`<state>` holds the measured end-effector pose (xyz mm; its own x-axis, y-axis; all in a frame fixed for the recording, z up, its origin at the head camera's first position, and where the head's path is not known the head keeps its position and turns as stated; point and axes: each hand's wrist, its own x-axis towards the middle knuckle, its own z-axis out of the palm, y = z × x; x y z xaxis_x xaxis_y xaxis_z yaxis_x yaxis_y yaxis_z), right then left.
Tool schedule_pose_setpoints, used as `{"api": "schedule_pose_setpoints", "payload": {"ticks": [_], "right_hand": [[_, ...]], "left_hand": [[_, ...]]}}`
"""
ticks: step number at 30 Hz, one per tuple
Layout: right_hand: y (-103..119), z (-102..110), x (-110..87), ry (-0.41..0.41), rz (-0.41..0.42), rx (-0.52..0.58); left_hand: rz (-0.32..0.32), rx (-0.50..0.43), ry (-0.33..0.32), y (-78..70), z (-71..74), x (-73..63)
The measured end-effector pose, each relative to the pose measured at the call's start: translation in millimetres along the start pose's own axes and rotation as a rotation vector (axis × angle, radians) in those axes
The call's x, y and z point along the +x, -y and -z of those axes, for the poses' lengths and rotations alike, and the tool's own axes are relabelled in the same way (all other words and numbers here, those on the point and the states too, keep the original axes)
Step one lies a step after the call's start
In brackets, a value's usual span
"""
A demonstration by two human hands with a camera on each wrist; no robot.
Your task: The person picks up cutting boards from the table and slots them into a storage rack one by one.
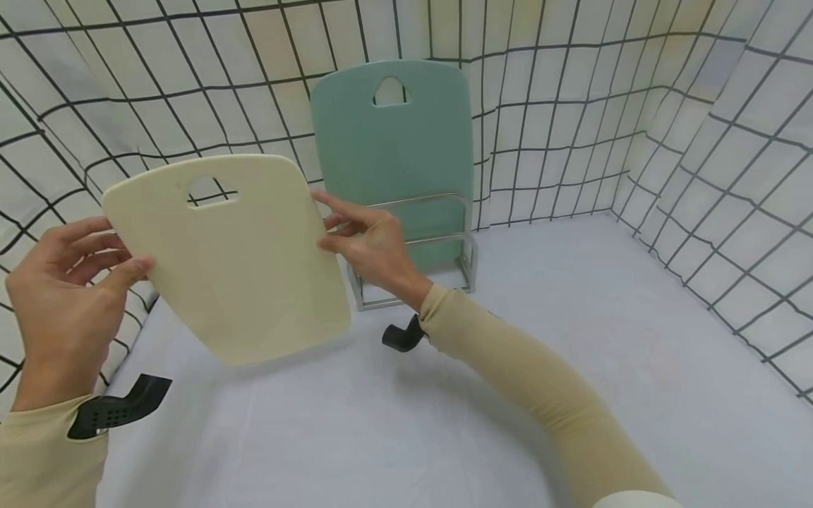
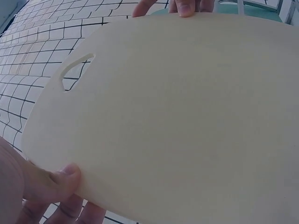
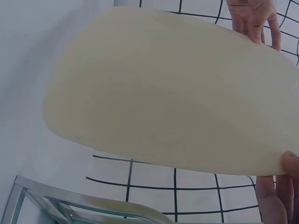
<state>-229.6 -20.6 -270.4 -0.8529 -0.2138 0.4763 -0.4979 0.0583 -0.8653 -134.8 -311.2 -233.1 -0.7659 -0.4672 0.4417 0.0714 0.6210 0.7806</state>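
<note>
A cream cutting board [image 1: 248,268] with a handle slot near its top is held up, tilted, over the white surface. My left hand [image 1: 70,296] pinches its left edge, thumb on the near face and fingers behind. At the opposite edge my right hand [image 1: 375,243] pinches it between thumb and fingers. Behind the right hand, a green cutting board [image 1: 394,148] stands upright in a metal rack [image 1: 471,261]. The left wrist view shows the cream board's broad face, with the left thumb [image 2: 67,179] on it. In the right wrist view, the rack [image 3: 93,198] appears below the board.
White cloth [image 1: 571,317] covers the work surface. A white wall covering with a dark grid pattern [image 1: 546,106] rises at the back and both sides, close beside the left hand. Black wrist mounts [image 1: 121,406] stick out from both sleeves.
</note>
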Motion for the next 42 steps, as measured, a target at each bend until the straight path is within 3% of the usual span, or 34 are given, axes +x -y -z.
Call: {"api": "schedule_pose_setpoints", "payload": {"ticks": [7, 17, 24, 42], "right_hand": [[-2.1, 0.6, 4.6, -0.001, -0.022, 0.001], [-2.3, -0.5, 11.2, -0.007, -0.034, 0.001], [-3.5, -0.4, 16.7, -0.011, -0.033, 0.001], [-6.6, -2.1, 27.0, -0.041, 0.049, 0.024]], "left_hand": [[-0.006, -0.002, -0.003, -0.1, -2.6, 2.4], [-0.058, -0.082, -0.024, 0.1, -6.7, 7.4], [-0.061, -0.049, -0.039, -1.2, -9.3, 9.4], [-0.054, -0.034, -0.065, -4.1, -15.2, 17.6]]}}
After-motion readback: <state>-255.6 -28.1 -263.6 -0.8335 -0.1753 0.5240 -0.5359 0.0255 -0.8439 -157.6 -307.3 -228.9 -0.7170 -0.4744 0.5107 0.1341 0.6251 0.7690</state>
